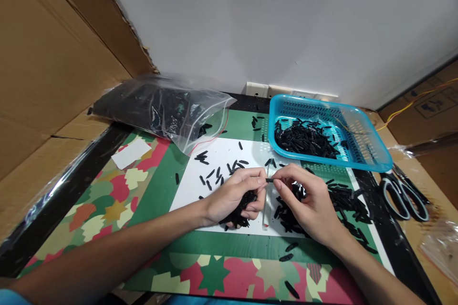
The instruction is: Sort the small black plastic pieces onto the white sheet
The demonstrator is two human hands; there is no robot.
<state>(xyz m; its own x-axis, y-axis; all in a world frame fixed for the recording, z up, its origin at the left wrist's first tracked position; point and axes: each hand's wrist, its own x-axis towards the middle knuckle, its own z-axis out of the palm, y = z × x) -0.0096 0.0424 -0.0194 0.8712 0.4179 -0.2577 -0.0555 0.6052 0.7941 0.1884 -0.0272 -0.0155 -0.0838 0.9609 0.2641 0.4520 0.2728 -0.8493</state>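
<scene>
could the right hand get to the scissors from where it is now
Probably yes: the scissors lie uncovered just right of the right hand, below the blue basket, with only loose black pieces between.

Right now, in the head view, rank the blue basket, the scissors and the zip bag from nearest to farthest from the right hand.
From the right hand:
1. Blue basket, just beyond it, slightly right.
2. Scissors, off to the right at the mat's edge.
3. Zip bag, far across on the left, beyond the left hand.
</scene>
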